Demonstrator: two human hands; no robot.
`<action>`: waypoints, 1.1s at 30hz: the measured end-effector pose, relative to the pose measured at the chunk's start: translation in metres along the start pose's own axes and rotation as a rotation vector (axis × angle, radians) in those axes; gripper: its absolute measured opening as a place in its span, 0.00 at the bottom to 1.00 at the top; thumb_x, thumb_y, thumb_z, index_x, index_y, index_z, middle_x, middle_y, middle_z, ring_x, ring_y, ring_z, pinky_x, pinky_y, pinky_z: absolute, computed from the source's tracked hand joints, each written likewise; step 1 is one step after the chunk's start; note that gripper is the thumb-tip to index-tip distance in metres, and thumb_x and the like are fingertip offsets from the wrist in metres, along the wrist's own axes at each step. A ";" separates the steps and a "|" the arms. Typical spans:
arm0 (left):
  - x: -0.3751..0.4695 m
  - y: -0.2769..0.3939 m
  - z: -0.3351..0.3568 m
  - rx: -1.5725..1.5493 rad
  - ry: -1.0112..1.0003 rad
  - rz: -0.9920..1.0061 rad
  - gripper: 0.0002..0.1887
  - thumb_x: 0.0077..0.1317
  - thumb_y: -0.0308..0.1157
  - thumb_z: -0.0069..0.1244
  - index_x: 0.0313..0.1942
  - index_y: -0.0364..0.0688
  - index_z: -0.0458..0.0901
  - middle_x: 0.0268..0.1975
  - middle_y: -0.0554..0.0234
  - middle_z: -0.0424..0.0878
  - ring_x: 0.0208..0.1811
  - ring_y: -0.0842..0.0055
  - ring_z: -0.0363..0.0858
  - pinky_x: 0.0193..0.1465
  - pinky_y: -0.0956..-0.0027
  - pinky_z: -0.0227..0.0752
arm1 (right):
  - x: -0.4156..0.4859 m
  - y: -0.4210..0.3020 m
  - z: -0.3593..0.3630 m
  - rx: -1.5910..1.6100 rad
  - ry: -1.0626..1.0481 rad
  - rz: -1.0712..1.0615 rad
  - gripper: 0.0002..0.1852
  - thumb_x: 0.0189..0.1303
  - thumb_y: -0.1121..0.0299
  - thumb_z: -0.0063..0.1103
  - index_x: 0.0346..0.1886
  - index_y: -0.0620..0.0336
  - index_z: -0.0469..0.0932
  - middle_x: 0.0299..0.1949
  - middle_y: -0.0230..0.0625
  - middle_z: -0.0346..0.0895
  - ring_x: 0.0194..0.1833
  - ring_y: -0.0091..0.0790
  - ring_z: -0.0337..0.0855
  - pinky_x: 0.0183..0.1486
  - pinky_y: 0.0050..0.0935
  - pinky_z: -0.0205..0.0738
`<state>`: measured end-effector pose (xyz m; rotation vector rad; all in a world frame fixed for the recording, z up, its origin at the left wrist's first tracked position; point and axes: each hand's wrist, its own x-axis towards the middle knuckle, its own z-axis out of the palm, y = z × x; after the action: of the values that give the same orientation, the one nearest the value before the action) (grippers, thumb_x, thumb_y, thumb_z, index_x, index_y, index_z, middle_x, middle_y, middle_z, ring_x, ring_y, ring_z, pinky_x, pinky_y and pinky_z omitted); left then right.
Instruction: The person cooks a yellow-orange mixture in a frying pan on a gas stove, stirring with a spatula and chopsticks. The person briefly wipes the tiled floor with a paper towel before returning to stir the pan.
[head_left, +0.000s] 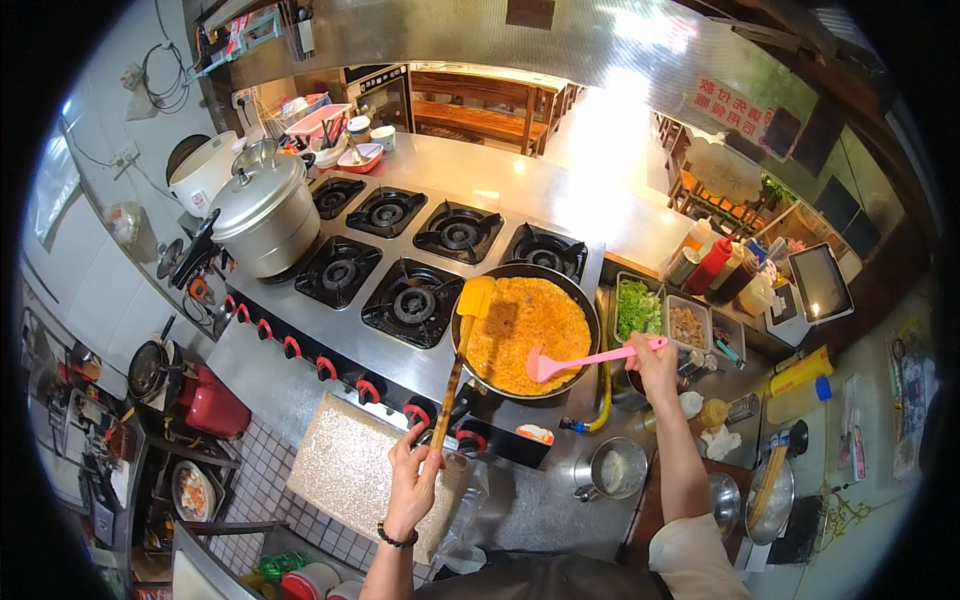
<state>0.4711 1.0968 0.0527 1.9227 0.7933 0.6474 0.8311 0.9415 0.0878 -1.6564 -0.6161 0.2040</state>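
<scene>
A frying pan (592, 307) sits on the right front burner, filled with a flat orange-yellow pancake-like food (555, 315). My left hand (414, 474) grips the long wooden handle of a spatula with a yellow head (475, 297), which lies over the pan's left rim; the fingers are close to the red stove knobs. My right hand (654, 367) holds a pink spatula (592, 358) near the end of its handle, and its head rests on the food at the lower left of the pan's middle.
A large lidded pot (270, 217) stands on the stove's left end, beside bare burners (414, 300). Right of the pan are a yellow hose (606, 375), a container of chopped greens (637, 306), sauce bottles (711, 264) and a metal cup (618, 468). A speckled board (352, 457) lies before the stove.
</scene>
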 end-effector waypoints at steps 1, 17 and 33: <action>0.000 0.001 0.000 0.000 -0.001 -0.003 0.13 0.68 0.35 0.45 0.27 0.40 0.81 0.56 0.43 0.71 0.63 0.57 0.61 0.64 0.58 0.49 | 0.001 -0.007 -0.004 -0.123 0.034 -0.107 0.14 0.66 0.68 0.52 0.25 0.64 0.78 0.14 0.28 0.72 0.16 0.18 0.68 0.19 0.18 0.57; -0.001 0.005 0.001 -0.021 0.006 -0.019 0.13 0.67 0.35 0.45 0.27 0.40 0.82 0.58 0.43 0.70 0.63 0.57 0.60 0.65 0.58 0.48 | 0.054 -0.075 0.023 -0.648 0.155 -0.211 0.18 0.62 0.64 0.57 0.18 0.65 0.76 0.12 0.41 0.70 0.14 0.30 0.71 0.20 0.32 0.63; -0.004 0.006 0.005 0.007 -0.015 -0.056 0.13 0.67 0.35 0.45 0.28 0.40 0.81 0.61 0.42 0.67 0.64 0.57 0.58 0.66 0.57 0.46 | 0.047 0.000 0.065 0.062 0.037 -0.209 0.09 0.63 0.68 0.57 0.37 0.66 0.81 0.26 0.35 0.80 0.25 0.21 0.75 0.29 0.22 0.68</action>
<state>0.4735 1.0895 0.0556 1.9034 0.8377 0.5962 0.8404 1.0214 0.0857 -1.5206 -0.7428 0.0403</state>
